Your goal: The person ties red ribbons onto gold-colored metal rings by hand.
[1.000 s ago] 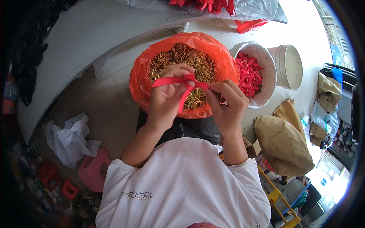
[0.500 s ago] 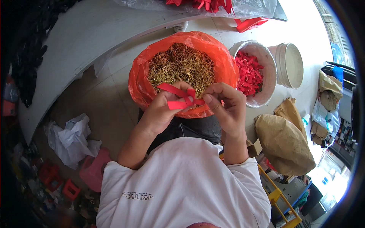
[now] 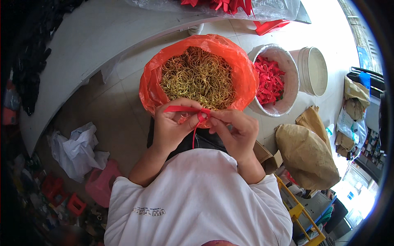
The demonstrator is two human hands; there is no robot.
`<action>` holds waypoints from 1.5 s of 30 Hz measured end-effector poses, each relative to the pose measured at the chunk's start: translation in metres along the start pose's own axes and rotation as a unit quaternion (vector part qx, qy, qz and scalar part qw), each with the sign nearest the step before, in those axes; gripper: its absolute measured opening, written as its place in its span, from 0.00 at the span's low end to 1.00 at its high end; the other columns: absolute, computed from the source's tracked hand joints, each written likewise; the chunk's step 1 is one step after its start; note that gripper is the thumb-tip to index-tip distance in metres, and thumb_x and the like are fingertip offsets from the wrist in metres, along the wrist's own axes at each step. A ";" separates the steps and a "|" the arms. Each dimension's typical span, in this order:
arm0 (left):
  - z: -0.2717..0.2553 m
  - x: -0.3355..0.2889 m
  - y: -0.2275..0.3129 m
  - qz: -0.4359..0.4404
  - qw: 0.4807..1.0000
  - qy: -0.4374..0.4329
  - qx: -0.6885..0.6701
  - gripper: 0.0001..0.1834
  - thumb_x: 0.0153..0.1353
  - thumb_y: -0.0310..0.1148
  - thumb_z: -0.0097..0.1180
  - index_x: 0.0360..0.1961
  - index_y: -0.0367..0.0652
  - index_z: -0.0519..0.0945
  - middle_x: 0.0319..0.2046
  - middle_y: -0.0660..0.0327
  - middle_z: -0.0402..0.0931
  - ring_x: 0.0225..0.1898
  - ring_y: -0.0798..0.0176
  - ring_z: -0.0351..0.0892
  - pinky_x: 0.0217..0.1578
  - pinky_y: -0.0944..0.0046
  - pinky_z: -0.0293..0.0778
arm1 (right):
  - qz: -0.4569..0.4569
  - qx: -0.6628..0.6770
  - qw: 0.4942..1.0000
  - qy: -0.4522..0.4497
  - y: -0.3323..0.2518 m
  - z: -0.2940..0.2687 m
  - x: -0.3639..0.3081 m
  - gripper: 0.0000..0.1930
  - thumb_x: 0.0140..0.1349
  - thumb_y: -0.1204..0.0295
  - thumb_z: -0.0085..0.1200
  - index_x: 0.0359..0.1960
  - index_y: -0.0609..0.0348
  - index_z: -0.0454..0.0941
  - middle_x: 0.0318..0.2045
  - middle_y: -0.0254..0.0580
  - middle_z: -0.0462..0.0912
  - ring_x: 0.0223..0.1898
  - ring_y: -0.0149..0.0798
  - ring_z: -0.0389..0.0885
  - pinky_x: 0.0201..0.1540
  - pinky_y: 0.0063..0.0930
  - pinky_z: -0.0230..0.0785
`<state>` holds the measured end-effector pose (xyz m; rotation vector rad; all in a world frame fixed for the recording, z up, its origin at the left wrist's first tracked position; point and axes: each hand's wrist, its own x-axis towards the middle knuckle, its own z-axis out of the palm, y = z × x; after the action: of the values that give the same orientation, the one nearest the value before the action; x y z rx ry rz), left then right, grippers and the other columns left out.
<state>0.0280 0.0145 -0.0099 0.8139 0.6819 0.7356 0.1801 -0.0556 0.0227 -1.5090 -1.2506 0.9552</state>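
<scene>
Between my two hands is a red ribbon (image 3: pixel 180 108), looped over itself where the fingertips meet. My left hand (image 3: pixel 174 125) pinches it, one flat end sticking out to the left and a thin end hanging down. My right hand (image 3: pixel 236 129) grips the ribbon's right side between thumb and fingers. Whether a ring sits inside the loop is hidden by the fingers. Just beyond the hands stands a container lined with an orange-red plastic bag (image 3: pixel 150 84), heaped with gold-coloured metal rings (image 3: pixel 199 78).
To the right, a white lined bucket (image 3: pixel 292 78) holds red ribbon pieces (image 3: pixel 269 80), beside a pale bucket (image 3: pixel 318 71). A brown paper sack (image 3: pixel 308 156) lies nearer. A grey curved table (image 3: pixel 82 53) spans the far left, with crumpled white paper (image 3: pixel 80 149) and a pink stool (image 3: pixel 102 180) below.
Both hands have come down closer to my body. The ribbon's ends have shifted: one now hangs downward, and the loop is drawn smaller between the fingertips.
</scene>
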 end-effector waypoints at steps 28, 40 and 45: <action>0.004 -0.003 0.001 0.170 0.955 -0.025 0.243 0.07 0.47 0.20 0.59 0.29 0.36 0.76 0.30 0.60 0.74 0.33 0.68 0.73 0.35 0.69 0.69 | -0.107 0.028 0.993 0.039 0.008 0.002 0.005 0.06 0.48 0.80 0.60 0.27 0.65 0.75 0.24 0.41 0.77 0.23 0.30 0.75 0.24 0.21 0.67; 0.009 0.003 0.011 0.190 0.952 -0.048 0.237 0.07 0.46 0.21 0.63 0.29 0.36 0.80 0.33 0.59 0.76 0.32 0.67 0.76 0.32 0.71 0.71 | -0.055 0.066 0.991 0.098 0.005 -0.007 0.002 0.04 0.50 0.77 0.60 0.27 0.63 0.79 0.26 0.40 0.78 0.26 0.31 0.75 0.27 0.20 0.64; 0.003 -0.002 0.011 0.068 0.985 -0.152 -0.042 0.05 0.50 0.23 0.61 0.28 0.32 0.79 0.34 0.52 0.76 0.30 0.64 0.78 0.29 0.71 0.74 | -0.133 -0.106 0.985 0.029 0.018 -0.007 0.013 0.10 0.58 0.68 0.53 0.31 0.63 0.80 0.34 0.44 0.76 0.34 0.37 0.76 0.34 0.27 0.67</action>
<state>0.0257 0.0174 0.0014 0.8777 0.3211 0.7380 0.1936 -0.0453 0.0073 -1.4714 -1.5035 0.6148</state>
